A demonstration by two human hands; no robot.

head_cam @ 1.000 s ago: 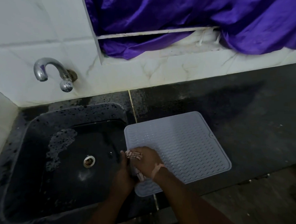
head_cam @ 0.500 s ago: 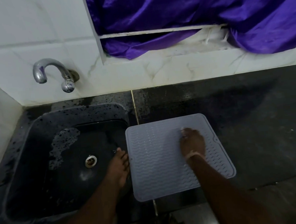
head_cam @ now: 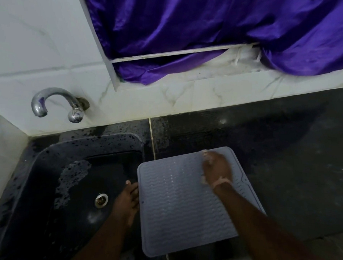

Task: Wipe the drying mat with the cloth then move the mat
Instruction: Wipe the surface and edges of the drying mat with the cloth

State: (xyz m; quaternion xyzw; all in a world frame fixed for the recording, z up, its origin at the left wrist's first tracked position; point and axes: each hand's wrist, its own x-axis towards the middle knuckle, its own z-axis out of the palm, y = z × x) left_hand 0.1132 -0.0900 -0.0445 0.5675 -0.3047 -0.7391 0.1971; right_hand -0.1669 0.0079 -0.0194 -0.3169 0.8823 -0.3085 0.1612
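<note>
A pale grey ribbed drying mat (head_cam: 176, 209) lies flat on the dark countertop (head_cam: 287, 163), just right of the sink. My right hand (head_cam: 216, 170) is on the mat's far right part and holds a light cloth (head_cam: 205, 153) beneath it. Only small bits of cloth peek out at the fingertips and near the wrist, and the hand is motion-blurred. My left hand (head_cam: 128, 197) reaches over the sink, its straight fingers touching the mat's left edge.
A black sink (head_cam: 49, 166) with a metal drain (head_cam: 101, 200) and patches of foam sits left of the mat. A chrome tap (head_cam: 51, 96) juts from the white tiled wall. Purple fabric (head_cam: 221, 27) hangs over the ledge behind. Dark counter stretches right of the mat.
My right hand swept the cloth from the mat's near left corner across to its far right part. My left hand let go of the cloth area and settled against the mat's left edge.
</note>
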